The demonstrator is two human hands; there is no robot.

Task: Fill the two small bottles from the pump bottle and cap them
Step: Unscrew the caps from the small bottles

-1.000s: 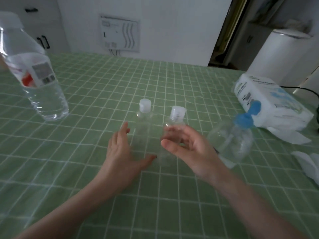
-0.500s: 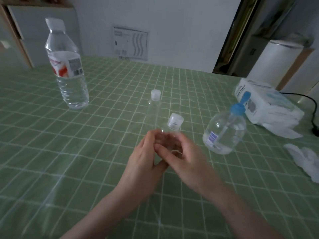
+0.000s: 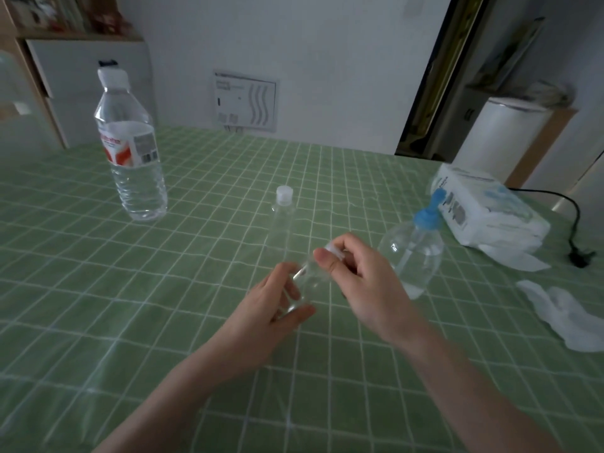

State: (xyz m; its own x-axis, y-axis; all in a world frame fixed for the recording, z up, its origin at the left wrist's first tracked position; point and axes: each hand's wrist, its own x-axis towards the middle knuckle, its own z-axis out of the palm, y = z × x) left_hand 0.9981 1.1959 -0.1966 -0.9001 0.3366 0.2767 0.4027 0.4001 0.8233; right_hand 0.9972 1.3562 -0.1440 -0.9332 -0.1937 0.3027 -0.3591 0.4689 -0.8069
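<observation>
left hand (image 3: 268,308): curled round the lower body of the near bottle (image 3: 307,282), thumb across the front by its base, fingers wrapped behind.
right hand (image 3: 366,289): closed in a pinch on the white cap (image 3: 336,254), thumb in front, the other fingers bent over the top.
near bottle: clear, tilted with its neck toward the right hand; cannot tell if its base touches the desk (image 3: 130,322).
cap: on the neck of the near bottle, mostly hidden by the fingers.
far bottle (image 3: 281,223): just behind the hands, upright on the desk, white cap on, untouched.
pump bottle (image 3: 411,256): right of the right hand, round and clear with a blue pump head, standing on the desk.
tissue (image 3: 562,315): white, crumpled, near the right edge.
tissue pack (image 3: 483,210): behind the pump bottle.
water bottle (image 3: 132,152): far left, upright, well apart from the hands.
</observation>
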